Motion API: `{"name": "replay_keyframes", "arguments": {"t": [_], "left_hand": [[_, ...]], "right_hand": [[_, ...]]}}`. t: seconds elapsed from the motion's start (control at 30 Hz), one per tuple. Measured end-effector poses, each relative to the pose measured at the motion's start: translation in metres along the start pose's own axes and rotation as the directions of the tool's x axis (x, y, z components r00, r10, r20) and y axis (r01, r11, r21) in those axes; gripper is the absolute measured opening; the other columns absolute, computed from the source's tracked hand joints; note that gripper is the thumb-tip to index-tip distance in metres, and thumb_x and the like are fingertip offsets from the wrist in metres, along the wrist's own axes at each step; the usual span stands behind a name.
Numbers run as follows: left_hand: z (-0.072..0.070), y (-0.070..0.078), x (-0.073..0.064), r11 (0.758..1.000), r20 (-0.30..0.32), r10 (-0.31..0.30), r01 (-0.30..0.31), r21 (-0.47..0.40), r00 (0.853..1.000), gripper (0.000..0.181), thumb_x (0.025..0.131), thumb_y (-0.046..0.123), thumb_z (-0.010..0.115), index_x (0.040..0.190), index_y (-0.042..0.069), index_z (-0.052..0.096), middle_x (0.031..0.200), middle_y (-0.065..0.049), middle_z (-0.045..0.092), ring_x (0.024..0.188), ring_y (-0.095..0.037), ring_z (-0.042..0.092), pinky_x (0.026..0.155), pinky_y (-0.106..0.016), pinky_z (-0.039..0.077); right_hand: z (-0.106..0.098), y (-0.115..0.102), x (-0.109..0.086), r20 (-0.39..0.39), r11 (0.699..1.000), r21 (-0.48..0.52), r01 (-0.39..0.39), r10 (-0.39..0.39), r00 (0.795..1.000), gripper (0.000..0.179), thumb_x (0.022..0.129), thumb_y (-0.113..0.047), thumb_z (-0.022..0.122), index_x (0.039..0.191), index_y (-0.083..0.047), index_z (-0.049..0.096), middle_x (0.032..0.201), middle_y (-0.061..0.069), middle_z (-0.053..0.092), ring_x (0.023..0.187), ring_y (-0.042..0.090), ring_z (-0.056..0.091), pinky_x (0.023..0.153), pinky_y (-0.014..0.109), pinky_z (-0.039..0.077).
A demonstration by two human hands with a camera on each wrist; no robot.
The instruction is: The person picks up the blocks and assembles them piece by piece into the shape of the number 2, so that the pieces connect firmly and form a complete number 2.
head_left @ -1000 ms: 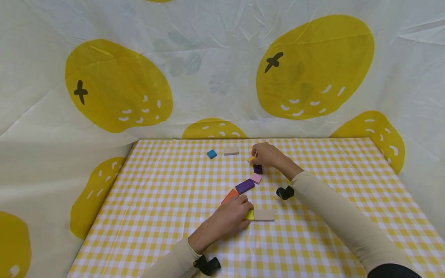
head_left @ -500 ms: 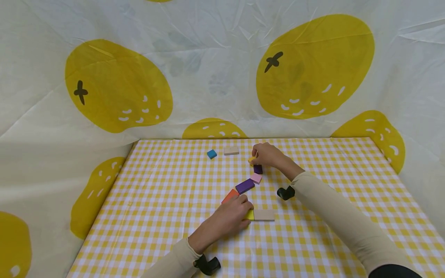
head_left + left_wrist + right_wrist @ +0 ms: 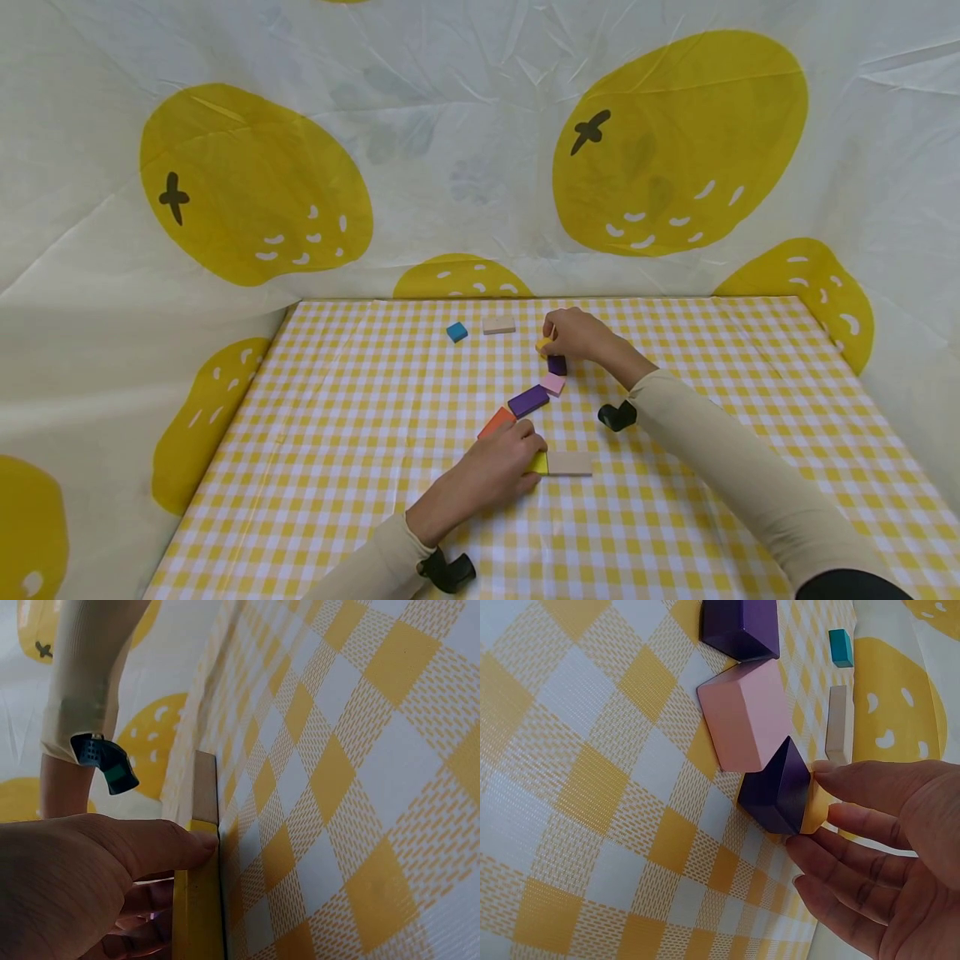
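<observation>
A row of small blocks winds across the checked worktop (image 3: 337, 500), and both hands are on it. The left hand (image 3: 497, 465) pinches the yellow block (image 3: 538, 464), thumb on top and fingers bent along its side, with the beige block (image 3: 569, 464) set end to end against it. The right hand (image 3: 581, 335) holds the amber block (image 3: 817, 810) narrowly between thumb and fingers at the far end, just beside the dark purple block (image 3: 557, 366); whether those two touch I cannot tell.

Between the hands lie the orange block (image 3: 496, 422), the long purple block (image 3: 528, 402) and the pink block (image 3: 553, 385) — the purple and pink meet at a corner, and the pink meets the dark purple one. How the orange block stands to the yellow is hidden by the left hand.

As a judgement, most of the row looks laid, with the amber piece being settled or adjusted. Two pieces seem left out of it: the blue block (image 3: 457, 332) and the pale wooden block (image 3: 498, 326) — near each other but apart, to the left of the right hand, near the worktop's far edge
</observation>
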State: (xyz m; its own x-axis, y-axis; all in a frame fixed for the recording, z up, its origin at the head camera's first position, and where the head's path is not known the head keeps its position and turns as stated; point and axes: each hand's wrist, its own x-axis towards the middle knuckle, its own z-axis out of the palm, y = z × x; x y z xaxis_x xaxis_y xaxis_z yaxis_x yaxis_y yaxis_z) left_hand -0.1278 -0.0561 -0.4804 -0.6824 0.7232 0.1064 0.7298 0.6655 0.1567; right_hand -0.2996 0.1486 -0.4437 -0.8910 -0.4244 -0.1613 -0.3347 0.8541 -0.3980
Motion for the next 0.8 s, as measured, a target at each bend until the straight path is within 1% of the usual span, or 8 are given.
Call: {"name": "replay_keyframes", "arguments": {"t": [0.23,0.4,0.8], "left_hand": [[0.0005,-0.0005,0.0006,1.000,0.007,-0.004,0.004,-0.007,1.000,0.027,0.088,0.029,0.079,0.111,0.016,0.072,0.105,0.003,0.060,0.094,-0.014,0.056,0.077,-0.019,0.045],[0.0002,-0.0006,0.0005,1.000,0.008,-0.003,0.003,-0.010,1.000,0.027,0.088,0.029,0.079,0.111,0.016,0.071,0.105,0.003,0.060,0.093,-0.014,0.055,0.076,-0.019,0.045],[-0.0001,-0.0006,0.0005,1.000,0.019,0.000,0.000,-0.024,1.000,0.027,0.089,0.029,0.078,0.112,0.016,0.071,0.106,0.003,0.060,0.093,-0.013,0.055,0.076,-0.018,0.044]], "right_hand": [[-0.0009,-0.0012,-0.0005,0.012,1.000,0.016,0.001,-0.001,1.000,0.035,0.090,-0.026,0.078,0.112,-0.001,0.066,0.109,0.015,0.070,0.094,0.028,0.068,0.081,0.044,0.054],[-0.0005,-0.0010,0.0005,0.008,1.000,0.006,0.011,-0.011,1.000,0.035,0.089,-0.025,0.078,0.112,-0.002,0.067,0.109,0.015,0.071,0.096,0.029,0.068,0.082,0.044,0.054],[-0.0002,0.0004,0.0018,0.009,0.999,-0.008,0.037,-0.037,0.999,0.032,0.089,-0.023,0.078,0.111,-0.002,0.068,0.106,0.014,0.071,0.093,0.027,0.068,0.081,0.044,0.055]]}}
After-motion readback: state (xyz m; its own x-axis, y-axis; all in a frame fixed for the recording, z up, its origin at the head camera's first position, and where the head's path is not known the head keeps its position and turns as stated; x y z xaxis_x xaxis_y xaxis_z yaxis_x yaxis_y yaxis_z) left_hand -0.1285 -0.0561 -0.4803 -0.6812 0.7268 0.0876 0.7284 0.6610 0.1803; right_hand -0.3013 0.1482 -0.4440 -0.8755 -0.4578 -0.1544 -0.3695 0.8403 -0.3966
